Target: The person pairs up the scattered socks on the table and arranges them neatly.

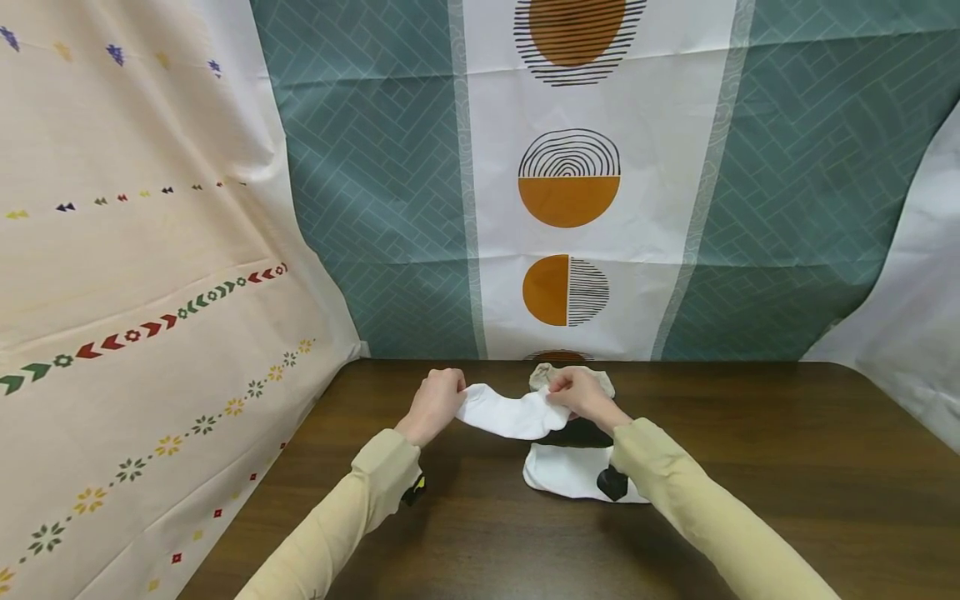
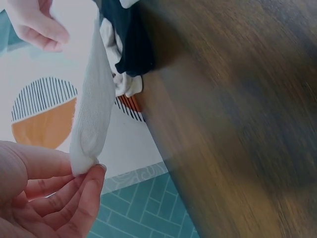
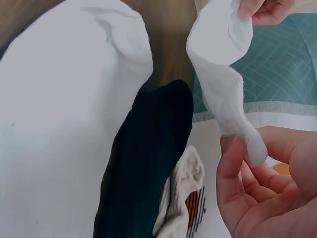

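Observation:
A white sock [image 1: 507,414] is stretched between both hands above the table. The left hand [image 1: 438,403] pinches one end between thumb and fingers, as the left wrist view shows on the sock [image 2: 94,99]. At the other end, the right hand [image 1: 583,393] pinches the fabric; in the right wrist view its thumb and fingers close on the sock [image 3: 230,94]. Below the right hand a second white sock [image 1: 562,471] lies flat on the table, partly covered by the right sleeve. A dark sock [image 3: 153,148] lies beyond it, mostly hidden in the head view.
A crumpled beige sock [image 1: 602,382] lies at the back of the brown wooden table [image 1: 480,542]. Behind the table hangs a patterned curtain [image 1: 375,208]. Cream cloth [image 1: 150,250] borders the left side, and white cloth [image 1: 915,333] the right.

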Available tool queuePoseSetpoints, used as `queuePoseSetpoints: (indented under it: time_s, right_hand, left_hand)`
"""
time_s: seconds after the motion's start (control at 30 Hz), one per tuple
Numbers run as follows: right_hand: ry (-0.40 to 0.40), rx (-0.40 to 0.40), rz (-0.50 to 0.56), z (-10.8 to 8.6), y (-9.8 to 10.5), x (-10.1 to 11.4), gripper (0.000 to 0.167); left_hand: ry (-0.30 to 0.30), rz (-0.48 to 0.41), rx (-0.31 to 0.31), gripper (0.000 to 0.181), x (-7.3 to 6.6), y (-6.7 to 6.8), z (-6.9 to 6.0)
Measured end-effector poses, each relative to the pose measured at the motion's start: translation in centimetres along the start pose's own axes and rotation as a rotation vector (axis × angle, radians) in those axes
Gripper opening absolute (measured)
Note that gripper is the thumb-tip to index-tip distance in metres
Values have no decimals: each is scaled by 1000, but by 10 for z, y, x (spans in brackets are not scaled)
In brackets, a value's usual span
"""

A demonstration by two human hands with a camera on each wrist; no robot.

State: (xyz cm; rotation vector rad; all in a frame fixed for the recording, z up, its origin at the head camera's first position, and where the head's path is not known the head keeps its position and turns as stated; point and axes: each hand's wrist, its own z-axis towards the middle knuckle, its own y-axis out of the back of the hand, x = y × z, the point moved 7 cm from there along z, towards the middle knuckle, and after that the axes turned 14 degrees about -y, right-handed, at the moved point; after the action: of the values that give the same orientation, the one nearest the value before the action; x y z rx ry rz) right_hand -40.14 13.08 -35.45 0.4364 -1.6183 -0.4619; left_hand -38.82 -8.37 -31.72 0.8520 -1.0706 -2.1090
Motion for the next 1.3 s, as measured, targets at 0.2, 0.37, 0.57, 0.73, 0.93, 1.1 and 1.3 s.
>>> queuePoseSetpoints:
  time_s: [0.2,0.37,0.57,0.73,0.93,1.1,1.3]
  right_hand:
    - [-13,-1,-13,-1,5,-3,10]
    - [-19,-8,-22,-2,11,-5,11]
    - [-25,2,-43,-4,16,-9,11]
    - [-42,0,-52,-5,19,-13,12]
    - [-26,0,-67,-8,24,-13,11]
    - [-7,13,-94,-9,29,-14,9]
    - [-20,14,-117,-9,35,-17,10]
  left_hand:
    - [-23,-3,0,13,-6,-2,2]
    - [-34,-3,5,12,-10,-5,5]
    - [-32,-11,20,11,-12,-10,5]
    - [-37,-10,25,12,-17,-12,7]
    - [-62,-14,28,11,-23,-15,9]
    - [-80,-13,27,12,-27,-15,9]
    - [-89,-9,30,12,-30,-17,9]
